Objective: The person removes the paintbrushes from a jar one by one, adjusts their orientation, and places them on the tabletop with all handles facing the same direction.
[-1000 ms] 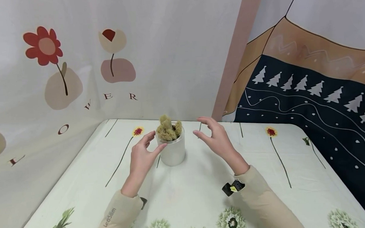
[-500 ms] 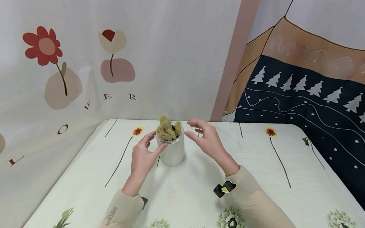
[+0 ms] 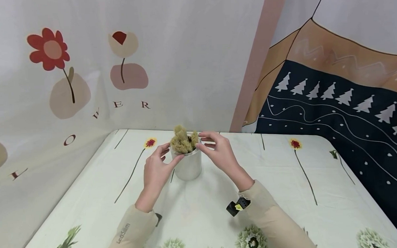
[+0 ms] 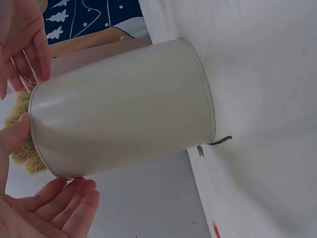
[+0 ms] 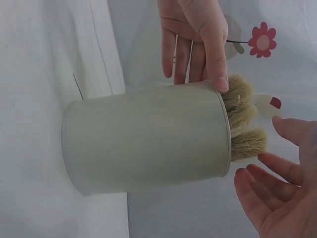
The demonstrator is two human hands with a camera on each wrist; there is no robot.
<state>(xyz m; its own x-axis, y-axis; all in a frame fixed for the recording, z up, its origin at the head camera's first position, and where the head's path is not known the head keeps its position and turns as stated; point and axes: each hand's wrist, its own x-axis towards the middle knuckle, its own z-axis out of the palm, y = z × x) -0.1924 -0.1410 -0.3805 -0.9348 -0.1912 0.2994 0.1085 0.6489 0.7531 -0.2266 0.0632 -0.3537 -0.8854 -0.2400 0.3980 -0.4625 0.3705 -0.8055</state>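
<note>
A white cylindrical pot (image 3: 188, 168) stands upright near the table's back edge, holding several tan bristly tufts (image 3: 182, 142). My left hand (image 3: 156, 172) holds its rim from the left, thumb at the front and fingers round the far side. In the left wrist view, the thumb of that hand (image 4: 42, 213) lies by the rim of the pot (image 4: 124, 104). On the right, my right hand (image 3: 220, 153) is beside the tufts, thumb and fingers apart. The right wrist view shows this hand (image 5: 282, 183) with its fingertips close to a tuft (image 5: 249, 144); contact cannot be told.
A pale cloth with printed flowers covers the table (image 3: 201, 218). Behind it hangs a white curtain (image 3: 190, 66) with printed flowers and letters, and a dark blue patterned cloth (image 3: 316, 112) hangs at the right. A small black device (image 3: 238, 206) is on the right wrist.
My right hand has moved left, from clear of the pot to beside its tufts, its thumb and fingers a little closer together. The left hand and pot are almost unmoved.
</note>
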